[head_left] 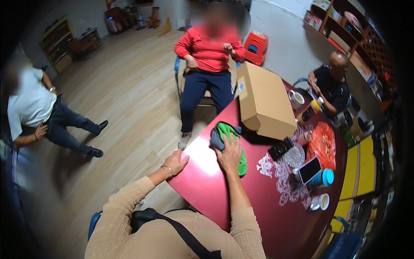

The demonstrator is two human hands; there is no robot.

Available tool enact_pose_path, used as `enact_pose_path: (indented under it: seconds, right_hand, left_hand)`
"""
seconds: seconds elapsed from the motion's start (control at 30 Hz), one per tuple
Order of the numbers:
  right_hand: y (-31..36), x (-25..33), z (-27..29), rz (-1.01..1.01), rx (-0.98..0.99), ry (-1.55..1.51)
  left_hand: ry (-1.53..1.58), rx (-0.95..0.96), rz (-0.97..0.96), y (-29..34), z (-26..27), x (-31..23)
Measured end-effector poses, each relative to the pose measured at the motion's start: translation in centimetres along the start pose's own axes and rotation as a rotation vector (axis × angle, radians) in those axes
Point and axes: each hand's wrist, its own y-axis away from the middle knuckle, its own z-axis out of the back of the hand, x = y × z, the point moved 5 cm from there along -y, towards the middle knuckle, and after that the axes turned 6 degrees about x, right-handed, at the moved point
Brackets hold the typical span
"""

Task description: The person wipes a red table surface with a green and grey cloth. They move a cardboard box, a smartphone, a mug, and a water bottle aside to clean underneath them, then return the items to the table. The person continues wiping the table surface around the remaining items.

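Observation:
A bunched green and grey cloth (242,162) lies on the dark red table (207,181). My right hand (230,152) holds it down against the tabletop, fingers curved over its folds. At the table's left edge rests my left hand (175,163), a bracelet at its wrist. That hand is open and holds nothing, its thumb apart from the other fingers. Just beyond the cloth, to the right, stands a large brown cardboard box (269,101).
On the table's right side are a phone (309,170), a blue-lidded container (327,177), white mugs (320,202), a red plastic bag (321,144) and a bottle (309,110). People sit beyond the box and at the far right; another person (36,103) stands at left. Red stools (256,48) are stacked behind.

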Motion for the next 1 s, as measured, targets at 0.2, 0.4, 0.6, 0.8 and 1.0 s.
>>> enact_pose_path:
  seconds: [0.2,0.4,0.6,0.8,1.0]
  right_hand:
    - [0.4,0.2,0.3,0.044,-0.036,0.053]
    - [0.7,-0.4,-0.3,0.092,-0.040,-0.038]
    - [5.2,-1.0,0.8,0.048,-0.009,0.035]
    - [9.5,-1.9,1.9,0.126,0.110,-0.061]
    - [10.3,-2.2,1.4,0.151,0.097,-0.090]
  left_hand:
    - [-0.117,0.129,0.097,0.3,0.4,-1.2]
    - [-0.267,0.169,-0.328,2.7,3.9,-16.3]
    - [0.067,0.353,-0.750,5.6,-1.4,-30.9]
    - [0.369,0.662,-0.638,3.5,-8.7,-39.1]
    - [0.236,0.589,-0.637,3.7,-15.5,-40.3]
